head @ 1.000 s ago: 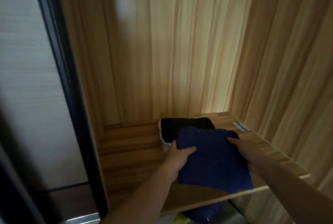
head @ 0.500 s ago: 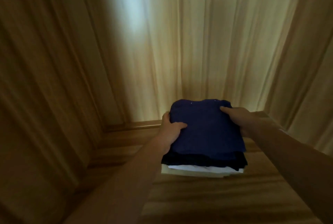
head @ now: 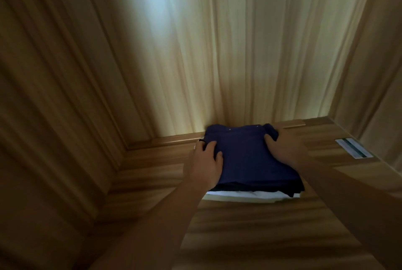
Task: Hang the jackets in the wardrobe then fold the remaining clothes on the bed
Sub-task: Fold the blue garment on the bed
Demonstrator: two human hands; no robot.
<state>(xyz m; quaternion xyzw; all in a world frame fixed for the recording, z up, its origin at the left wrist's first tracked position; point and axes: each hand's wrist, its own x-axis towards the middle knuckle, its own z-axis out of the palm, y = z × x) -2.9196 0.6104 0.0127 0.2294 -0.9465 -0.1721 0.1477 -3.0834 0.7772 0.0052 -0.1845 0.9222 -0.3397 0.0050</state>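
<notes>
There's the folded navy-blue garment (head: 245, 156), topping the stack (black layer (head: 272, 188), white layer (head: 239, 195) beneath) on the wooden wardrobe shelf (head: 152, 174), tight against the pale back panel (head: 217, 63). Your left hand (head: 204, 163) grips its left edge; your right hand (head: 285, 148) clutches the far right corner.

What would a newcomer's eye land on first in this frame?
The pile of folded clothes at the back of the wooden shelf, with a navy piece on top and black and white layers beneath. Next come the left hand and right hand, gripping its two sides. A pale patch of light falls on the wardrobe's back panel above.
</notes>
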